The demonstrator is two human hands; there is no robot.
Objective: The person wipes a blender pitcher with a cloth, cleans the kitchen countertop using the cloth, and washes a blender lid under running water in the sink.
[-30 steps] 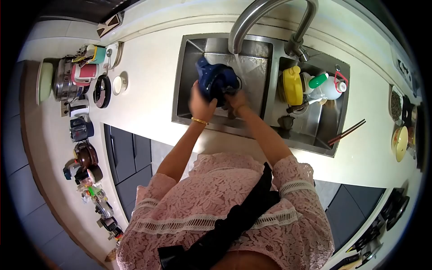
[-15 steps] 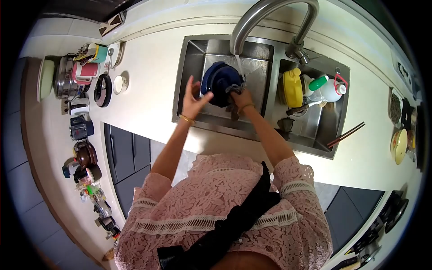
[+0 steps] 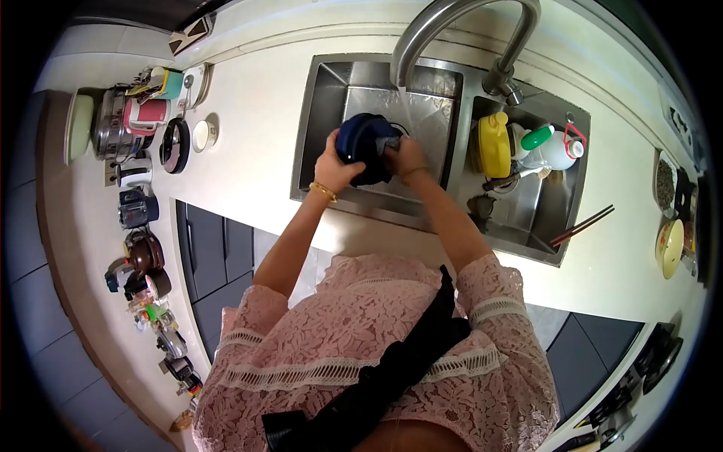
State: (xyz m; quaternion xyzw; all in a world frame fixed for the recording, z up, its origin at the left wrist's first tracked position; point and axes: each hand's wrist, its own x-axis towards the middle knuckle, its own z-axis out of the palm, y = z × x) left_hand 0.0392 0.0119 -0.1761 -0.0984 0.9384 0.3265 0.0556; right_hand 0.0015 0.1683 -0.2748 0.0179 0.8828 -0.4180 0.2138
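A glossy dark blue round piece of kitchenware [image 3: 358, 143], its exact kind unclear, is held tilted over the left sink basin [image 3: 320, 135]. My left hand [image 3: 337, 167] grips its left side, thumb on the near face and the other fingers partly hidden behind. Pressed against its right side is a greyish cloth [image 3: 387, 143], bunched in the closed fingers of my right hand [image 3: 407, 158]. Above both hands arches the steel faucet [image 3: 429, 34], its spout over the basin.
In the right basin stand a yellow bottle [image 3: 493, 147] and a white jug [image 3: 559, 151] with a red handle. Chopsticks [image 3: 582, 226] lie across the sink's right rim. On the counter at left are a white cup [image 3: 204, 135] and a black round item [image 3: 175, 145].
My left hand, spread and apart before, has closed on the left side of the blue kitchenware. The water stream from the spout no longer shows clearly. My right hand stays at the right side.
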